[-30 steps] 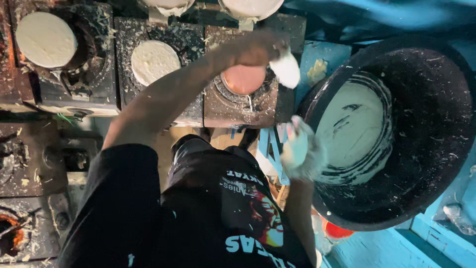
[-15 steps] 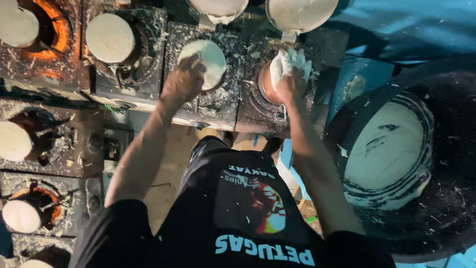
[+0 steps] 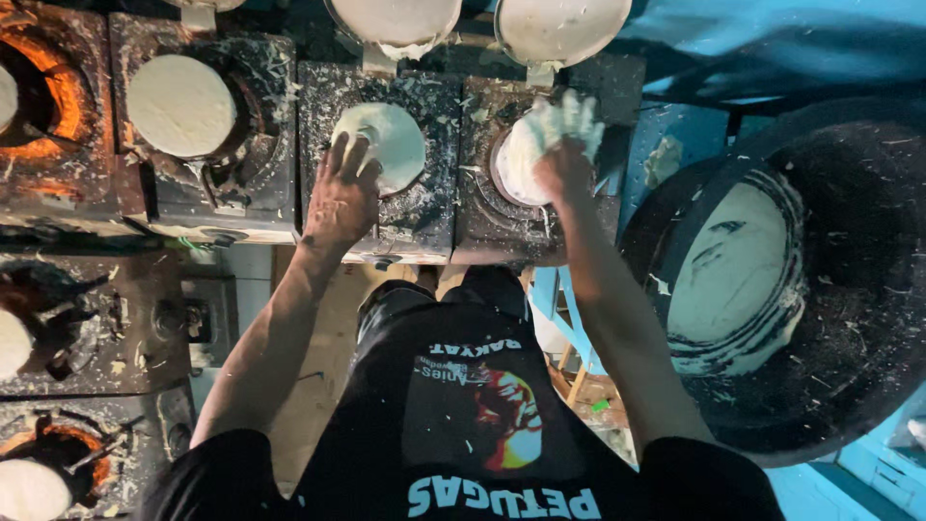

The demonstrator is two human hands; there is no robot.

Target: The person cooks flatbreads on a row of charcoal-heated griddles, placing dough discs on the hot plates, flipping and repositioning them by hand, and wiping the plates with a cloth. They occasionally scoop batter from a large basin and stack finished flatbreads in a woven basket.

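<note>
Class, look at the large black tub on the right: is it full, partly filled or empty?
Partly filled. The black tub holds a pool of white batter low inside, with dark, splattered inner wall showing bare well above and around it.

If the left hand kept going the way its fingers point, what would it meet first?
The left hand points up-frame, fingertips already on the white dough disc. Beyond that, likely the raised round lid, though depth is unclear.

Both arms reach forward, nearly straight: left hand (image 3: 342, 198) palm down, fingers spread flat; right hand (image 3: 559, 154) palm down, fingers spread and coated white, bare forearms angling in from the shoulders, black short sleeves.
</note>
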